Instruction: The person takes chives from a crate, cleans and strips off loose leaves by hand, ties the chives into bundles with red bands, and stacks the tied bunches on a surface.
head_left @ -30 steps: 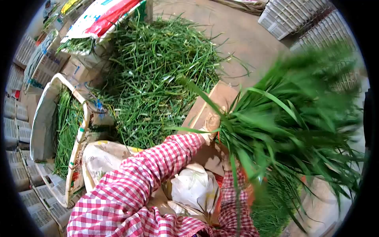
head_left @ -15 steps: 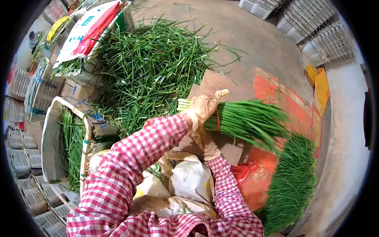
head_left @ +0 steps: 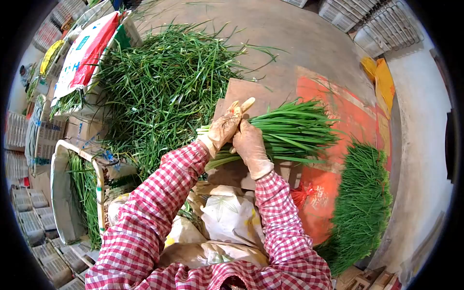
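A bunch of garlic chives (head_left: 295, 129) lies over a cardboard piece in front of me, leaves to the right and pale stem ends to the left. My left hand (head_left: 224, 126), in a cream glove, is closed around the stem end. My right hand (head_left: 251, 147), gloved too, is closed on the bunch just right of it, fingertips touching the left hand. The red band round the bunch is hidden. Red ties (head_left: 302, 193) lie on an orange sheet (head_left: 314, 220) by my right forearm.
A big heap of loose chives (head_left: 169, 82) spreads ahead. Tied chives (head_left: 360, 208) stand in a row at right. A framed basket (head_left: 63, 193) of chives is at left, a white-and-red sack (head_left: 89, 53) behind it. Stacked crates (head_left: 386, 29) stand far right.
My right hand has come from under the left wrist up onto the bunch, covering the red band. The view has shifted slightly, and the bunch sits a little further left.
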Available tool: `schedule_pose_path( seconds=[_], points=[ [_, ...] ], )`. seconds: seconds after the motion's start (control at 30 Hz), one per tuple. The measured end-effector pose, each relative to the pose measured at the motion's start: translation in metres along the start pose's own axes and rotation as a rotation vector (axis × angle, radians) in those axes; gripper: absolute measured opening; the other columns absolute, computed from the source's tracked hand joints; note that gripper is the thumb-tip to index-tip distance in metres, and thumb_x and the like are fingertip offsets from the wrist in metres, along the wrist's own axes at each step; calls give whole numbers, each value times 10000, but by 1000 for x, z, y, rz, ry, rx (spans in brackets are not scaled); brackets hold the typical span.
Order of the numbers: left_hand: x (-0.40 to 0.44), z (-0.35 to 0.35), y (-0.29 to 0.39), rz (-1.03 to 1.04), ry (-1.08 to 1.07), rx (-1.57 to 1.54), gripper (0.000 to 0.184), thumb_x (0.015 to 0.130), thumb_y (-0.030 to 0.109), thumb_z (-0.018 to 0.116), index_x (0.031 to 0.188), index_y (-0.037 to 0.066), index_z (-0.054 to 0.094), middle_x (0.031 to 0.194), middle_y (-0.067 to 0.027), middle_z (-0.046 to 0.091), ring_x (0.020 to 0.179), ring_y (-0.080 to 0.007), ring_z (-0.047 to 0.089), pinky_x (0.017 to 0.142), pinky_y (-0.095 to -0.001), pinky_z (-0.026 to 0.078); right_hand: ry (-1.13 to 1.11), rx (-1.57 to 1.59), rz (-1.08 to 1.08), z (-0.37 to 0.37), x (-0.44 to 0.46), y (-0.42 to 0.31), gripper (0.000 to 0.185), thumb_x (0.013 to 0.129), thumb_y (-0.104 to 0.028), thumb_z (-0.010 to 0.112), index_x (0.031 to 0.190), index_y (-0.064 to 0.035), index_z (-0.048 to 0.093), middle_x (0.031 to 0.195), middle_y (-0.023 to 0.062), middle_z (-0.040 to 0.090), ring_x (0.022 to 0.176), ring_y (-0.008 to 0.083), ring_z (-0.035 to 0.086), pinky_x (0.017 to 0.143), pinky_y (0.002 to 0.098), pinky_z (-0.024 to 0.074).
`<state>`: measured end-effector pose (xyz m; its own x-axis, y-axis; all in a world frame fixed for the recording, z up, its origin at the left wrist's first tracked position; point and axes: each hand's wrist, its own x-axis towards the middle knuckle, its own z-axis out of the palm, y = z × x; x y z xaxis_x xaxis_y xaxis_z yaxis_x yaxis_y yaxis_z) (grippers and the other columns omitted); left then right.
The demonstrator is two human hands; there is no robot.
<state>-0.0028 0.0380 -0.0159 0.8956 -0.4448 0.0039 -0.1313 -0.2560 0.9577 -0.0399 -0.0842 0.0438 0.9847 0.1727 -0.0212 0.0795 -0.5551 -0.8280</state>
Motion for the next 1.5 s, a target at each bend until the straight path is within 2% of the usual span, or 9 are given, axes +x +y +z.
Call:
schedule_pose_path(
  seconds=[0.1, 0.17, 0.37, 0.53, 0.7, 0.87, 1.07, 1.17, 1.5],
  points=[
    [-8, -6, 13, -78, -1, -177, 579, 971, 382, 328, 1482, 178, 147, 1430, -124, 352, 1326, -214, 323, 1058, -333, 294, 87, -73, -196, 6, 9, 16, 128, 875, -60, 468, 854, 19, 567, 680, 190, 619, 493, 260, 611, 454, 368, 479],
    [-8, -11, 20, -75, 66, -390, 826, 894, 646, 363, 1484, 126, 110, 1492, -129, 270, 1363, -229, 270, 1101, -388, 224, -97, 864, 314, -9, 2, 31, 221, 929, -163, 495, 753, -45, 555, 558, 9, 503, 380, 80, 423, 352, 205, 352],
    [-52, 49, 59, -310, 6, 1089, 1379, 457, 666, 771, 1442, -29, 102, 1465, -212, 220, 1376, -365, 190, 1105, -517, 147, -245, 1729, 391, -10, -12, 69, 256, 907, -210, 523, 750, -24, 604, 506, -11, 456, 395, 84, 395, 371, 215, 323],
    [-49, 78, 10, -271, 170, 1336, 671, 854, 235, 478, 1418, -5, 204, 1414, -174, 285, 1311, -344, 283, 1079, -462, 231, 80, 1111, 241, 3, -48, 28, 270, 919, -205, 529, 713, -34, 571, 602, 18, 536, 432, 77, 394, 397, 216, 315],
    [-27, 44, 42, -291, 19, 1034, 927, 593, 381, 802, 1274, -68, 362, 1001, -195, 560, 1002, -321, 518, 897, -376, 411, 102, 129, -349, 18, -126, 91, 167, 914, -127, 514, 785, -25, 543, 637, 42, 551, 489, 152, 499, 439, 265, 472],
    [-23, 47, 45, -178, 102, 918, 594, 615, 297, 780, 1026, 18, 453, 854, -173, 587, 835, -340, 570, 749, -434, 469, 7, -1051, -617, 40, -126, 142, 109, 863, -110, 500, 756, -95, 488, 582, 8, 462, 491, 110, 515, 336, 267, 444],
    [-42, 44, 27, -42, 200, 876, 633, 442, 299, 890, 919, 49, 556, 840, -156, 611, 803, -345, 601, 709, -442, 490, 114, -113, -105, 57, -151, 122, 476, 892, -212, 495, 1329, -59, 387, 1066, 196, 601, 788, 312, 637, 659, 404, 531],
    [-52, 39, 6, -67, 178, 1110, 646, 460, 305, 895, 943, 63, 540, 906, -146, 613, 861, -347, 595, 753, -437, 484, -28, -39, 142, -6, -191, 75, 635, 902, -210, 503, 1444, -109, 188, 922, 214, 629, 756, 352, 630, 666, 436, 517],
    [-16, 44, 117, -45, -72, 1524, 796, 575, 444, 794, 1172, 28, 471, 1085, -160, 583, 998, -304, 552, 872, -421, 430, 461, -189, -257, -61, -199, 28, 315, 843, -235, 545, 1064, -11, 534, 768, 149, 631, 732, 326, 625, 663, 444, 492]
  ],
)
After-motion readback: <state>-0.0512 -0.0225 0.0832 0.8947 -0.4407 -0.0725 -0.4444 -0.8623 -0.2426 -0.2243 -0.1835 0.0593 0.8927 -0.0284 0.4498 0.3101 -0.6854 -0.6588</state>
